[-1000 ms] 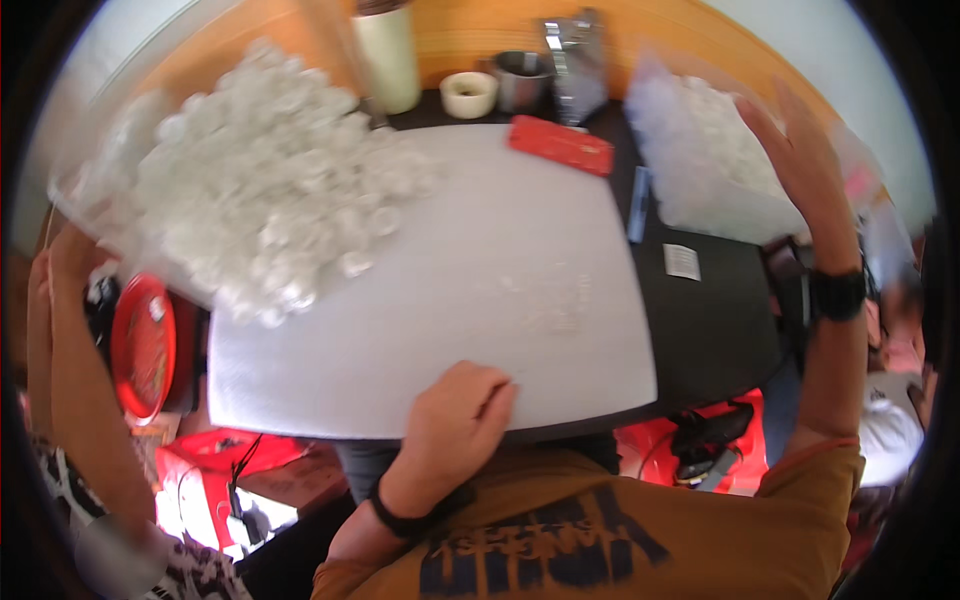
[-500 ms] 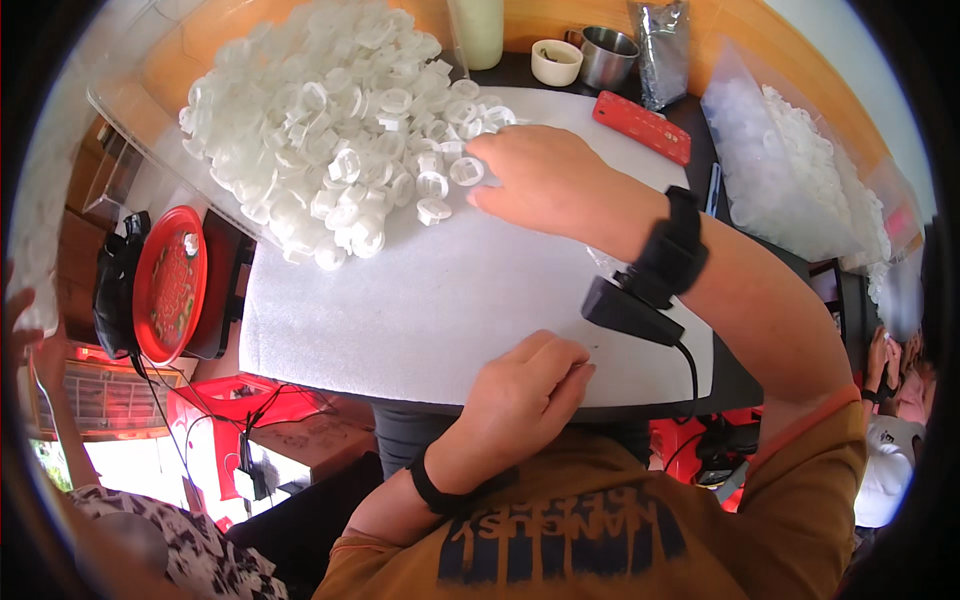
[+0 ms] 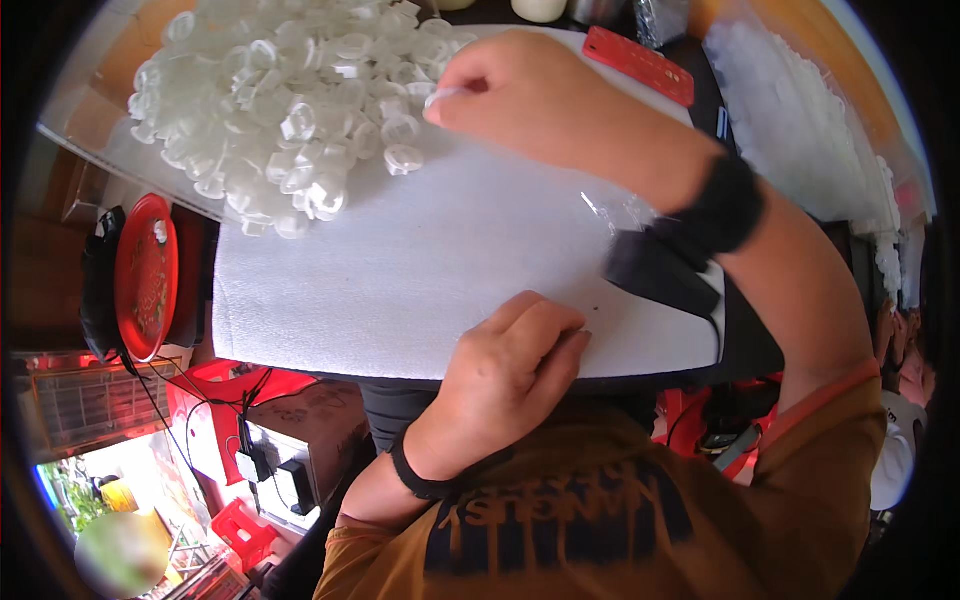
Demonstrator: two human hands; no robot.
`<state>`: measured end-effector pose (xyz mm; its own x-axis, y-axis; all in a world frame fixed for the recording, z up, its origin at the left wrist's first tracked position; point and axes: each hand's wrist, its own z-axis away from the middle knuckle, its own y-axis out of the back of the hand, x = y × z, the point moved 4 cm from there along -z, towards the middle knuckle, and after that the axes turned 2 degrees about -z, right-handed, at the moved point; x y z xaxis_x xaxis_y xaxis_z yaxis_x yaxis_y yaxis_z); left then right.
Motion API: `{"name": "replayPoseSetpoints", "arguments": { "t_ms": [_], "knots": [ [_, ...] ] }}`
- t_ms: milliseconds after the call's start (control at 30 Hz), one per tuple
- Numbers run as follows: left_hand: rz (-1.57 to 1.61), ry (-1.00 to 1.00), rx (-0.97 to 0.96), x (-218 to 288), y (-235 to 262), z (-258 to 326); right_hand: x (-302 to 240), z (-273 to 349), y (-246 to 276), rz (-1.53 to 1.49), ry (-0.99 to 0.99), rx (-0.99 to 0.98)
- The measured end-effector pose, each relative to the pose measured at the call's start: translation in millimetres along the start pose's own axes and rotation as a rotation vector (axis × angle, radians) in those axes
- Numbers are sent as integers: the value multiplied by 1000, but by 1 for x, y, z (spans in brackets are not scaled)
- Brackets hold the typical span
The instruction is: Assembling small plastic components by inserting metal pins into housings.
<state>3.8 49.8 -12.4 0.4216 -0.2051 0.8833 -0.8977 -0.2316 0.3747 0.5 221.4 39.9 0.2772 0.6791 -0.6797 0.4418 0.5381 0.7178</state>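
My right hand [image 3: 530, 95] is beside a large heap of translucent white plastic caps [image 3: 290, 110], with thumb and finger pinched on one cap [image 3: 446, 96]. This cap shows only as a thin pale rim, and a loose cap [image 3: 404, 159] lies at the heap's near edge. Closer to my body, my left hand [image 3: 512, 365] rests at the front edge of the white foam sheet [image 3: 390, 290]. Its fingers are curled together, and whatever they may hold is hidden. A black device [image 3: 665, 270] hangs from the strap on my right wrist.
A red phone-like case [image 3: 640, 65] lies at the back right, near a clear bag of white pieces [image 3: 790, 130]. The heap sits against a clear plastic tub wall [image 3: 130, 170]. A red round tray [image 3: 150, 280] stands left of the table. A clear plastic scrap [image 3: 600, 212] lies by my right wrist.
My right hand has pinched a cap and lifted it from the heap's edge. My left hand stays closed at the table edge. The whole view has shifted slightly.
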Motion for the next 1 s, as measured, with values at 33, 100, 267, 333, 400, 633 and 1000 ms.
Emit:
{"name": "replayPoseSetpoints", "arguments": {
  "t_ms": [33,100,267,333,400,633,1000],
  "knots": [
    [7,7,-9,0,-1,1,-5,16,10,-228,-138,-75],
    [-24,1,9,1,-1,1,-9,50,29,-543,-207,-56],
    [-81,32,-2,3,-7,-4,18,136,53,-945,-443,65],
    [-104,61,-49,6,-6,-11,40,160,51,-1087,-507,167],
    [-98,164,-112,11,-4,-17,54,171,47,-1132,-534,220],
    [-433,181,-221,33,-3,-59,88,186,36,-1280,-524,238],
    [-611,137,-300,12,-30,-83,70,192,33,-1383,-625,71]
  ]
}}
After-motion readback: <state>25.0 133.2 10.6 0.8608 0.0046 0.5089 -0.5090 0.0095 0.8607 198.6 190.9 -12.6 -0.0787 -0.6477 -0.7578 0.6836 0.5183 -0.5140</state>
